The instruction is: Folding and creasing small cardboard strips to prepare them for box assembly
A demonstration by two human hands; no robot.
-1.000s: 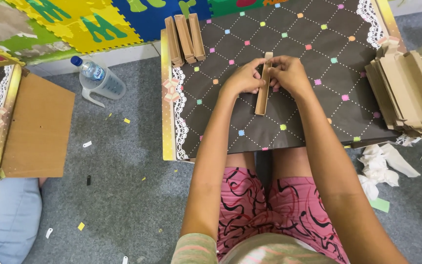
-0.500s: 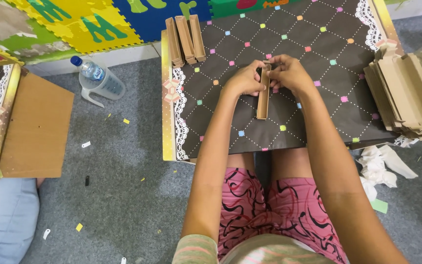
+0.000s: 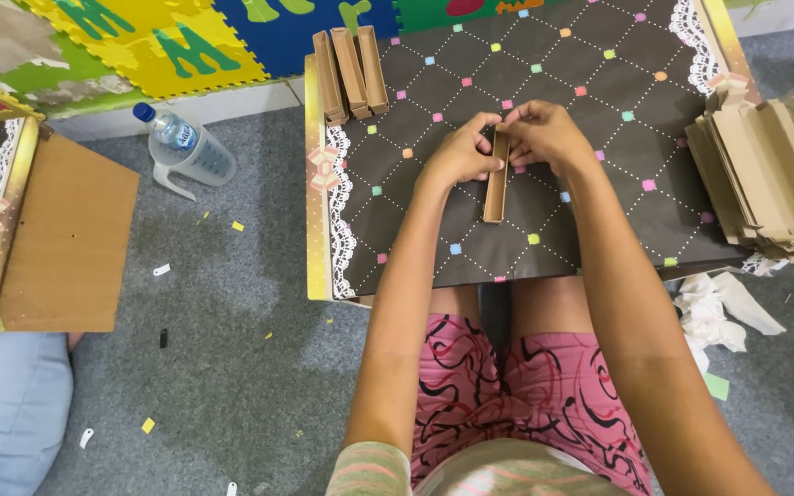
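A narrow brown cardboard strip (image 3: pixel 496 184), folded into a shallow trough, is lying lengthwise on the dark tabletop (image 3: pixel 599 92), running from the person's fingers down toward the near edge; its upper end is hiding between the two hands, so how that end is folded is hard to make out; the left hand (image 3: pixel 459 156) is pinching the strip's top from the left side, fingers curled together on it; the right hand (image 3: pixel 546 136) is closing on the same end from the right, fingertips meeting the left hand's; the tabletop is covered in dark paper with a dotted diamond grid and small coloured squares, edged with white lace (image 3: pixel 340 202) and a gold band; three finished cardboard troughs (image 3: pixel 351 64) are lying side by side at the far left corner; a stack of flat cardboard pieces (image 3: pixel 765 174) is sitting at the right edge, partly overhanging it; on the grey floor to the left, a plastic bottle is standing in a clear measuring jug (image 3: pixel 190 156).
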